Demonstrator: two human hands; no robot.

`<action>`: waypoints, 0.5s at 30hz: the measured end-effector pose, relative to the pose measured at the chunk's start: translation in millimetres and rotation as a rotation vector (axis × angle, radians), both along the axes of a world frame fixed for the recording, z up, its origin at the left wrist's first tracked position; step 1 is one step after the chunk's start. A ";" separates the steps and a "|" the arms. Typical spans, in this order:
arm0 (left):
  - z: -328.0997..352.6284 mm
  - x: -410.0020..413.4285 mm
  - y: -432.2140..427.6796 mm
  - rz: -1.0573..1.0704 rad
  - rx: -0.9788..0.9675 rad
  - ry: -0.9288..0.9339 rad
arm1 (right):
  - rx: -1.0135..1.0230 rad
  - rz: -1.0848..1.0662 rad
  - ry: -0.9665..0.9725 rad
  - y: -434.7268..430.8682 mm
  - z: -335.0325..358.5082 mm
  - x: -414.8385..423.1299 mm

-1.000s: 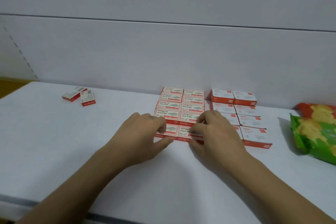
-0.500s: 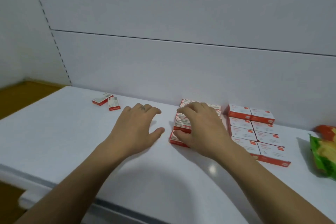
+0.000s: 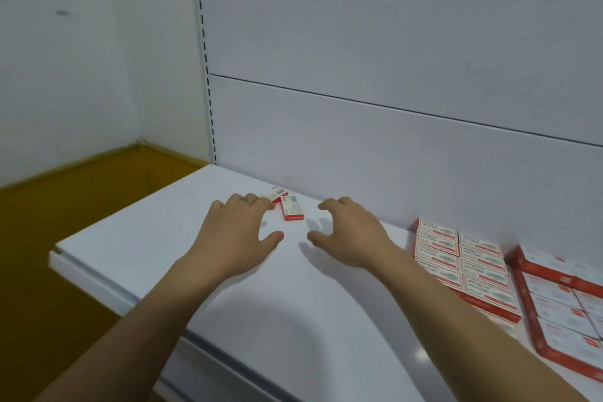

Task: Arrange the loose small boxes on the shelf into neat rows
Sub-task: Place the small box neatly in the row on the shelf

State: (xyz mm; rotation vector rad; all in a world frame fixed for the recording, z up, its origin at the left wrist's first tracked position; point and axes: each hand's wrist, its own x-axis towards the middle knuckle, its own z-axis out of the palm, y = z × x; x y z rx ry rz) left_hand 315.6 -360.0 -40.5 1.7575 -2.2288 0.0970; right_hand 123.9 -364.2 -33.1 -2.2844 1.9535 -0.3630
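Two loose red-and-white small boxes lie near the back of the white shelf [image 3: 137,248]: one box [image 3: 292,208] in plain sight, the other box [image 3: 275,195] partly hidden behind my left fingertips. My left hand [image 3: 239,232] hovers open just in front of them, fingers spread, fingertips at the partly hidden box. My right hand [image 3: 350,232] is open too, a little to the right of the boxes and apart from them. A neat block of small boxes [image 3: 463,261] in two columns sits at the right.
A second block of larger red-and-white boxes [image 3: 561,307] lies at the far right edge. The shelf's back panel rises right behind the boxes. The shelf ends at its left edge, with a yellow-brown floor [image 3: 65,238] beyond and below.
Both hands have left the neat block and moved left to the two loose boxes. The view has swung left, so the block is now at the right.
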 end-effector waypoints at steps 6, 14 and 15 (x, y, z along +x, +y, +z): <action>1.0 29.0 -19.8 -0.017 0.013 0.036 | 0.023 -0.076 -0.017 -43.6 -7.9 46.2; -4.0 49.0 -42.3 -0.098 -0.015 0.034 | 0.022 -0.256 -0.050 -78.9 -37.9 68.8; -4.0 49.7 -45.4 -0.108 -0.009 0.031 | 0.002 -0.269 -0.061 -80.4 -39.9 69.3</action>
